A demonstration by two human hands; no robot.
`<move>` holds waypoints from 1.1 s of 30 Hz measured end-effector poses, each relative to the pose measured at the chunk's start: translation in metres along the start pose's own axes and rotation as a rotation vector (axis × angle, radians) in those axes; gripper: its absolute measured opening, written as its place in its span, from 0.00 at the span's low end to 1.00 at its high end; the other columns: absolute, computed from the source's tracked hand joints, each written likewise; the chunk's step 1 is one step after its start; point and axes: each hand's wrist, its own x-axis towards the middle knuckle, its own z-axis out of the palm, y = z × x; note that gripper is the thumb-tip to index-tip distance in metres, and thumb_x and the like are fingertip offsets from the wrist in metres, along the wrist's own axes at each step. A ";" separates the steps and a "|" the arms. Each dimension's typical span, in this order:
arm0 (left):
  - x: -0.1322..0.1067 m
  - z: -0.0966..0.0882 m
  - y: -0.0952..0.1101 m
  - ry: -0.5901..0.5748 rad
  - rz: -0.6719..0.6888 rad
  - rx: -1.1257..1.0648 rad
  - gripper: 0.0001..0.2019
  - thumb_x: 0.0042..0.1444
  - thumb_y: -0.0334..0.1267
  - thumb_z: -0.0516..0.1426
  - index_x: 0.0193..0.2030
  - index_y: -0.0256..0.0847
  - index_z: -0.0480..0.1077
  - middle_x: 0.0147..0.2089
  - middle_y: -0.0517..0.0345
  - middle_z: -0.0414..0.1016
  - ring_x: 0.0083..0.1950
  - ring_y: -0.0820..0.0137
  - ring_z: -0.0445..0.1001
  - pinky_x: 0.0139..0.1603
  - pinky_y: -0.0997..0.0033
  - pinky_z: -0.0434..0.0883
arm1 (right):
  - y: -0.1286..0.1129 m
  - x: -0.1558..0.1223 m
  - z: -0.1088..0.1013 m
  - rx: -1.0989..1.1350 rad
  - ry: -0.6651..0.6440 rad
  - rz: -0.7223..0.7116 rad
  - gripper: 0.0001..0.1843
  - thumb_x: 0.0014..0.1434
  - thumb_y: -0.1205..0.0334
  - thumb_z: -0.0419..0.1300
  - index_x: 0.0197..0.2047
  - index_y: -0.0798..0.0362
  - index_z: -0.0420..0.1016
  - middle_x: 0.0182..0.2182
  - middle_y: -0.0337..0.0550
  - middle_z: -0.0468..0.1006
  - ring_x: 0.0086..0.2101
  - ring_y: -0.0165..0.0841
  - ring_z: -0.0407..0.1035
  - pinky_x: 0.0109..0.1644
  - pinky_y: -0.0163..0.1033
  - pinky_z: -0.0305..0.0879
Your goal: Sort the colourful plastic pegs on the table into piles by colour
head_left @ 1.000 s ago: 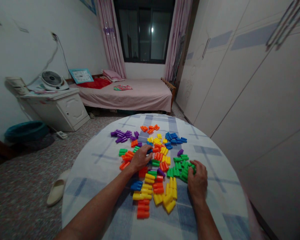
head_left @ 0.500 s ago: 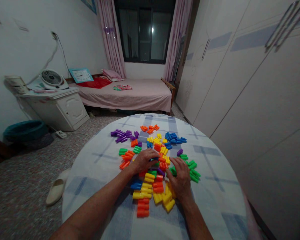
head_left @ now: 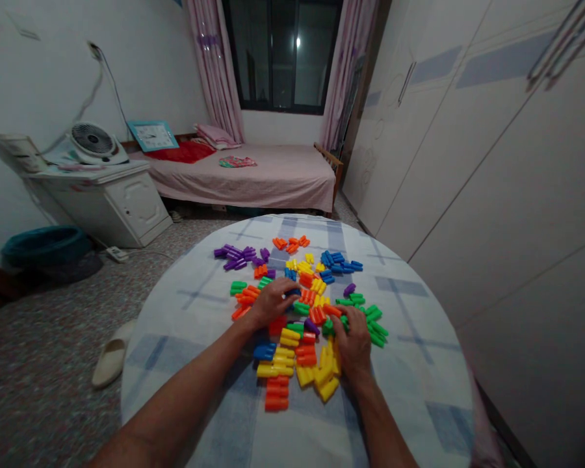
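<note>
- Left hand (head_left: 274, 301): fingers curled around a dark blue block (head_left: 292, 294), mostly covered by them.
- Right hand (head_left: 355, 333): thumb and forefinger pinch an orange block (head_left: 332, 310) at its near end, free end pointing toward the left hand.
- Blocks look like moulded plastic, ribbed, bullet-ended. Likely light, stiff, hard to break; glossy, so maybe a bit slippery.
- Best hold, my judgement: thumb and finger across the flat sides, off the rounded tips. Some sit joined in strips, so pinch near a seam to split one.
- Loose ones around the hands: green blocks (head_left: 377, 328) just right of the right hand, yellow blocks (head_left: 325, 374) just left of the right wrist, purple blocks (head_left: 234, 256) beyond the left hand and to its left, blue blocks (head_left: 338, 262) beyond the right hand.
- Surface under both hands: round table with white-and-blue tablecloth (head_left: 199, 396). Looks flat; cloth might slide or ruck a little.
- Room: bed (head_left: 283, 169) and dark window (head_left: 283, 55) ahead, well beyond both hands; wardrobe (head_left: 492, 195) off the right hand's side; fan (head_left: 91, 140) on a white cabinet (head_left: 131, 205) far left of the left hand.
</note>
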 end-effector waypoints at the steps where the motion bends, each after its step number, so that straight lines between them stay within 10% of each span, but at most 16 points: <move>1: 0.000 -0.003 -0.005 0.064 -0.080 -0.012 0.09 0.59 0.39 0.54 0.44 0.41 0.71 0.43 0.52 0.76 0.46 0.66 0.72 0.50 0.66 0.68 | 0.006 0.000 -0.005 -0.013 0.013 0.049 0.14 0.63 0.52 0.51 0.41 0.52 0.72 0.37 0.45 0.74 0.41 0.38 0.65 0.48 0.45 0.62; 5: -0.006 -0.007 -0.017 0.047 -0.259 -0.037 0.13 0.56 0.38 0.56 0.47 0.39 0.71 0.45 0.53 0.75 0.46 0.66 0.73 0.49 0.65 0.69 | 0.023 0.000 -0.020 -0.075 0.056 0.151 0.15 0.60 0.50 0.53 0.40 0.52 0.72 0.36 0.45 0.73 0.40 0.38 0.65 0.46 0.43 0.62; 11: -0.025 -0.004 -0.014 -0.148 -0.183 0.032 0.33 0.49 0.38 0.61 0.63 0.42 0.60 0.56 0.50 0.69 0.55 0.62 0.68 0.57 0.61 0.65 | 0.027 0.000 -0.018 -0.108 0.021 0.140 0.15 0.60 0.52 0.52 0.42 0.52 0.73 0.36 0.45 0.74 0.41 0.39 0.64 0.47 0.44 0.61; 20: -0.012 -0.006 -0.002 -0.251 -0.171 0.194 0.21 0.48 0.35 0.59 0.51 0.42 0.69 0.45 0.52 0.73 0.47 0.62 0.71 0.48 0.65 0.68 | 0.030 -0.001 -0.017 -0.139 0.065 0.135 0.15 0.61 0.54 0.51 0.43 0.53 0.72 0.38 0.46 0.73 0.42 0.39 0.63 0.49 0.45 0.60; 28: 0.016 -0.005 -0.029 0.058 -0.440 0.044 0.17 0.50 0.37 0.59 0.47 0.40 0.72 0.43 0.56 0.76 0.43 0.66 0.74 0.45 0.70 0.69 | 0.036 -0.001 -0.017 -0.155 0.110 0.164 0.15 0.61 0.54 0.50 0.44 0.52 0.71 0.39 0.47 0.73 0.43 0.40 0.64 0.50 0.47 0.61; 33: 0.039 -0.005 -0.038 0.026 -0.618 0.166 0.18 0.52 0.44 0.58 0.49 0.41 0.71 0.42 0.54 0.77 0.42 0.65 0.74 0.40 0.71 0.68 | 0.036 -0.001 -0.017 -0.154 0.093 0.179 0.15 0.60 0.53 0.51 0.44 0.52 0.72 0.38 0.47 0.74 0.42 0.40 0.64 0.49 0.47 0.61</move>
